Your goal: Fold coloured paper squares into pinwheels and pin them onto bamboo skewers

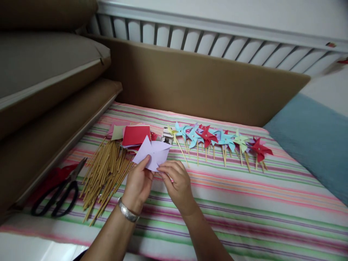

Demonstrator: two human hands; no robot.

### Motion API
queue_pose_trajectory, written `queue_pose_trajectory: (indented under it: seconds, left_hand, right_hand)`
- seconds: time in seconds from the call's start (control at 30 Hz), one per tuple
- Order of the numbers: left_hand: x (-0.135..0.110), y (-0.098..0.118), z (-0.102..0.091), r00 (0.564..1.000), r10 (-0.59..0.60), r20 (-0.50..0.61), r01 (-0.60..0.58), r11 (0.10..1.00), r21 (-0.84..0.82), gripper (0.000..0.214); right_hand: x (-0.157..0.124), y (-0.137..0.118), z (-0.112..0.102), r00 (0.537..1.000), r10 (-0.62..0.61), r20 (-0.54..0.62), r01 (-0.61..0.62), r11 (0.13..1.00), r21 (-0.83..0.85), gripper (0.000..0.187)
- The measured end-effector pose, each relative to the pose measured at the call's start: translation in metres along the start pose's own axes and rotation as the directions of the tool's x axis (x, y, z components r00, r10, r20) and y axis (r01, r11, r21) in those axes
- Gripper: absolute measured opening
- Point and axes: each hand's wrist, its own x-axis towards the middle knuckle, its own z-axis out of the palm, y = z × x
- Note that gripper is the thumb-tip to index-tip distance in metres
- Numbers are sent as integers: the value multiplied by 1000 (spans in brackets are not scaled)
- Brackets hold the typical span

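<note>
Near the back edge of the striped cloth (244, 210) I see assembled pinwheels (226, 138); toward its left edge, loose sticks (106, 174) and a paper stack (136, 135) look unused. Above its left half, the left hand (138, 181) pinches a lilac sheet (152, 151), slit but unpinned; the right hand (177, 180) grasps its near edge. No writing is legible.
</note>
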Motion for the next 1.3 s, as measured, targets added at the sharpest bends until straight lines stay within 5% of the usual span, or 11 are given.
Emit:
queue_pose_trajectory:
  seconds: [0.13,0.33,0.6,1.0,1.3]
  left_hand:
    - [-1,-6,0,991,89,103,-106,980,167,14]
    - [-3,-14,-3,979,102,175,-164,907,389,10]
    - [-6,-20,-1,981,31,192,-107,910,401,13]
    - [-9,-24,-1,967,28,255,-150,868,474,23]
    - [-4,-28,-6,986,50,158,-120,875,470,28]
  right_hand:
    - [3,-4,-7,996,61,67,-61,998,-4,10]
    - [5,-8,-11,931,362,38,-364,929,65,5]
    - [6,-2,-11,844,536,5,-525,825,208,11]
    - [11,-4,-12,741,671,-9,-634,704,322,12]
    - [11,-6,-11,742,670,31,-641,694,327,13]
